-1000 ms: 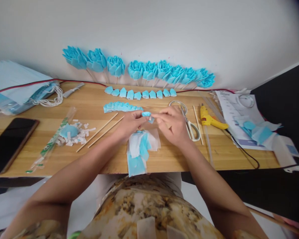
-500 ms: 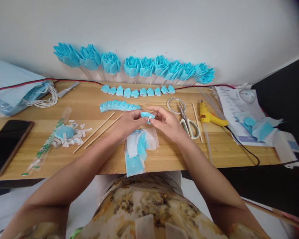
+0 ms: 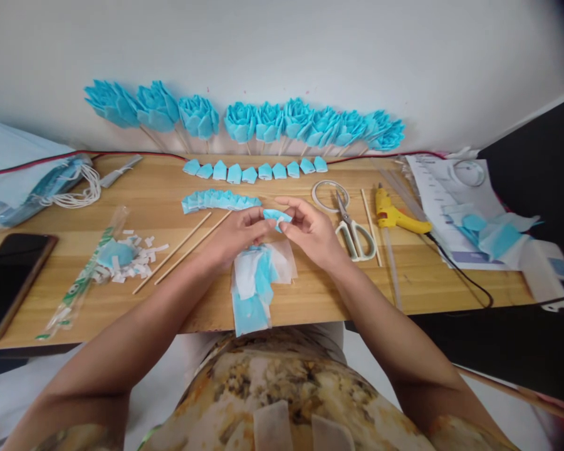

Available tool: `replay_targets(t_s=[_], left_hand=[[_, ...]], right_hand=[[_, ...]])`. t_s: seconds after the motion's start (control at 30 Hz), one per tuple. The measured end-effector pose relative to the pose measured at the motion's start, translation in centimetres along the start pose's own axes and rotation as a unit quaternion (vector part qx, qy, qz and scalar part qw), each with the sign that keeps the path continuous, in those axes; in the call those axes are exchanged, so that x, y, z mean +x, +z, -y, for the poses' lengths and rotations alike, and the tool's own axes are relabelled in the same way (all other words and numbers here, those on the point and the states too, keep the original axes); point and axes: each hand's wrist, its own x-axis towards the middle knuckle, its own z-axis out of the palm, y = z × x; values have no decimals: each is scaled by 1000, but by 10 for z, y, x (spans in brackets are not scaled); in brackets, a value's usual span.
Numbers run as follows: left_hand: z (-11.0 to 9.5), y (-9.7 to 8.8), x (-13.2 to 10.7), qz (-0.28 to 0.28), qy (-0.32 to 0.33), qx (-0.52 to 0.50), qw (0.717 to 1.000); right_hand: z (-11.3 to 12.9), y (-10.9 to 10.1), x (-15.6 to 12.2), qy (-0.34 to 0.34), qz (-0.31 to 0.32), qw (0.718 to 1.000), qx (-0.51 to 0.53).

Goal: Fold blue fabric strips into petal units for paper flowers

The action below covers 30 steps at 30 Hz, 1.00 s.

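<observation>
Between my two hands is a small folded blue fabric petal with a bit of white on its near side. My left hand pinches its left end between thumb and fingers. On the right end, my right hand closes with thumb and fingertips at the white bit. Below my hands lie blue and white fabric scraps at the table's front edge. Just beyond my hands is a packed row of folded blue petals, and farther back a spaced row of single blue petals.
Several blue flowers on sticks lean against the wall. Scissors, a tape roll and a yellow glue gun lie to the right. At left are wooden sticks, white paper bits and a phone.
The view has shifted slightly. My hands stay together on the blue petal, with only small finger movement; the petal looks slightly turned.
</observation>
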Motion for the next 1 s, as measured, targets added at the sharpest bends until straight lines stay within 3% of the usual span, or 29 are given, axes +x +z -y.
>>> replay_targets(t_s=[0.67, 0.9, 1.0], left_hand=[[-4, 5, 1, -59, 10, 52, 997], [0, 3, 3, -94, 9, -74, 993], [-1, 4, 3, -81, 0, -105, 991]], right_hand=[[-5, -4, 1, 5, 0, 1000, 24], [-5, -5, 2, -6, -27, 999, 19], [-7, -5, 3, -12, -39, 999, 22]])
